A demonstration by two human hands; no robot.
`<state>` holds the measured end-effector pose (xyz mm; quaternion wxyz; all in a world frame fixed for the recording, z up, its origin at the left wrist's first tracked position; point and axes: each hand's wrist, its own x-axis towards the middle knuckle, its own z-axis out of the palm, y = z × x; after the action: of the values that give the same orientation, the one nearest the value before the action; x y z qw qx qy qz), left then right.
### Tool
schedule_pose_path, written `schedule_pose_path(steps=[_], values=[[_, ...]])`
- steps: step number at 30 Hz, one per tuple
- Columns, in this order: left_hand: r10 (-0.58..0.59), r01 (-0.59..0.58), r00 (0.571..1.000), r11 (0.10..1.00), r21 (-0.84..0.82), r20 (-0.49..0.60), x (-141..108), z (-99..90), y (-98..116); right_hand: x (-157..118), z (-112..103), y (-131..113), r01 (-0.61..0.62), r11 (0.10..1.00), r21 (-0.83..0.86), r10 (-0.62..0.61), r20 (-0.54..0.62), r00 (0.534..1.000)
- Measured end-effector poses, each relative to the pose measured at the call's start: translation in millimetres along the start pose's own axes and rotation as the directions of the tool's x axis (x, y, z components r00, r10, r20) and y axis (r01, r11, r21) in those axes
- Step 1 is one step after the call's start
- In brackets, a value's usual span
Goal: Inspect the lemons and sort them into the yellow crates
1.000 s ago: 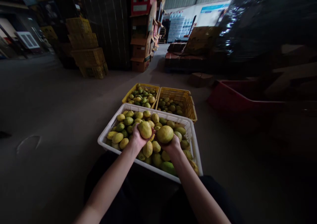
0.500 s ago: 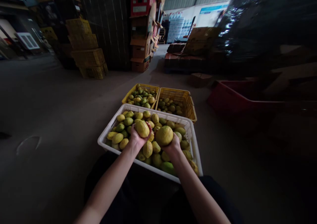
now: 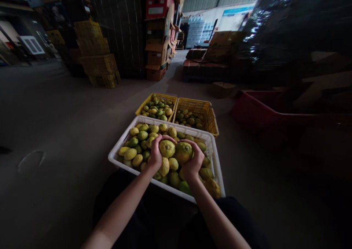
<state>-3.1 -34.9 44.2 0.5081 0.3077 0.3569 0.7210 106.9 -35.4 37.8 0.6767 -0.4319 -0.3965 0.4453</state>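
We look down over our own bare forearms [image 3: 123, 199], which reach in from the bottom edge between dark-clothed knees. At the centre of the frame, our left hand [image 3: 156, 154] cups a paler yellow-green fruit [image 3: 167, 149], its fingers curled around the far side. Our right hand [image 3: 194, 161] holds a greener fruit [image 3: 184, 152] in the same way. The two fruits sit side by side, touching or nearly so, stem ends towards us.

The step in hand looks like holding this pair together above the white crate [image 3: 123, 136], which is well filled with similar fruit, yellow to green. Moving either one would call for support from beneath, so that it does not roll free.

Compared with the earlier frame, our hands have turned inward from open, upturned palms. The fruits are closer together, and the crates look unmoved.

Just beyond, still near the centre, are a left yellow crate [image 3: 143, 104] full of smaller-looking fruit and a right yellow crate [image 3: 205, 107] with fruit only low inside. Farther off are a red bin [image 3: 247, 106] at right, stacked yellow crates [image 3: 99, 63] at upper left, and cardboard boxes [image 3: 156, 56] at upper centre.
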Motion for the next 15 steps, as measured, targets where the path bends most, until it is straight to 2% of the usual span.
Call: schedule_pose_path(steps=[2, 5, 10, 15], values=[[0.084, -0.087, 0.992, 0.996, 0.023, 0.094, -5.3, 1.5, -2.1, -4.8, -1.9, -4.6, 0.210, 0.975, -0.080, -0.208, 0.029, 0.978], [0.101, -0.100, 0.984, 0.995, -0.010, 0.145, -8.6, 2.8, -2.8, -6.8, -5.1, -8.9, 0.364, 0.928, -0.083, -0.353, 0.116, 0.928], [0.154, -0.162, 0.963, 0.987, 0.017, 0.219, -8.1, -0.7, 0.4, -4.7, -9.3, -4.6, 0.430, 0.898, -0.090, -0.414, 0.154, 0.897], [0.158, -0.173, 0.961, 0.983, 0.052, 0.227, -8.5, -2.1, 3.0, -4.5, -9.8, -1.7, 0.415, 0.905, -0.090, -0.400, 0.151, 0.904]])
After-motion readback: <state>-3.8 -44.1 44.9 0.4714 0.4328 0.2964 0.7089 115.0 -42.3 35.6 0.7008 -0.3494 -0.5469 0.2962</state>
